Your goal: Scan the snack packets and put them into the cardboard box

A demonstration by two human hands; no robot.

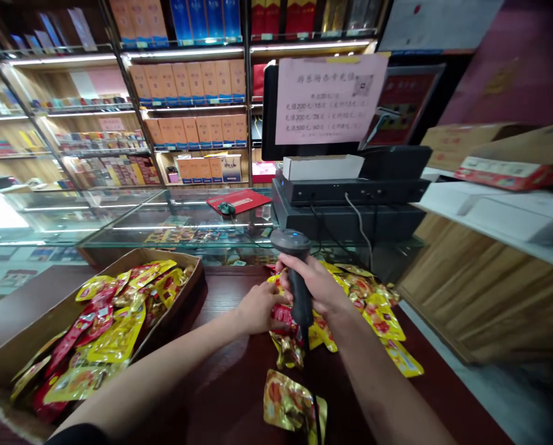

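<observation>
— What does the right hand (316, 285) do?
— It is closed around a black barcode scanner (295, 253), above foil snack packets (373, 309) on the table (230, 383).
— And the left hand (256, 307)?
— Its fingers are pressed together against those packets, just beside the scanner.

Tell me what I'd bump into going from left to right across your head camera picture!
Cardboard box of snack packets → left hand → right hand gripping a black barcode scanner → yellow snack packet → wooden cabinet front.
</observation>
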